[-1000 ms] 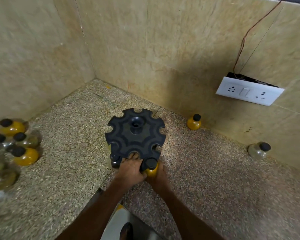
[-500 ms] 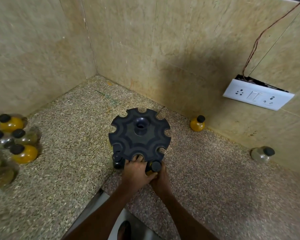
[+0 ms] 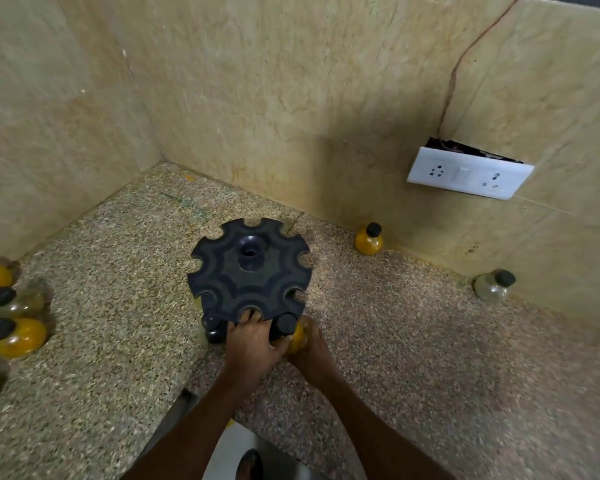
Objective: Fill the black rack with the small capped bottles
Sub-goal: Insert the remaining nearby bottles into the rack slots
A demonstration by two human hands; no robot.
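— Head view, starting at the left: how many loose ones do you count?

— A cluster of capped bottles [image 3: 13,318] at the left edge, maybe five or six; it is blurred there, so I can't say exactly. Some hold yellow stuff, some look clear.

— And the black rack [image 3: 248,271]?

— Middle of the speckled counter [image 3: 101,306], well clear of the wall. One dark bottle [image 3: 213,329] sits under its near-left rim. Eight notches, I think.

— The hands?

— The left hand [image 3: 252,348] has its fingers curled onto the rack's near edge, steadying it. The right hand [image 3: 310,348] is wrapped around a yellow bottle [image 3: 291,332], its neck at a near notch.

— How will it handle?

— Light, rigid, round and smooth, likely slippery. Best held by the belly, leaving the neck free for the notch.

— Further right?

— Two more by the wall: one yellow-filled bottle [image 3: 368,240], one clear bottle [image 3: 494,285].
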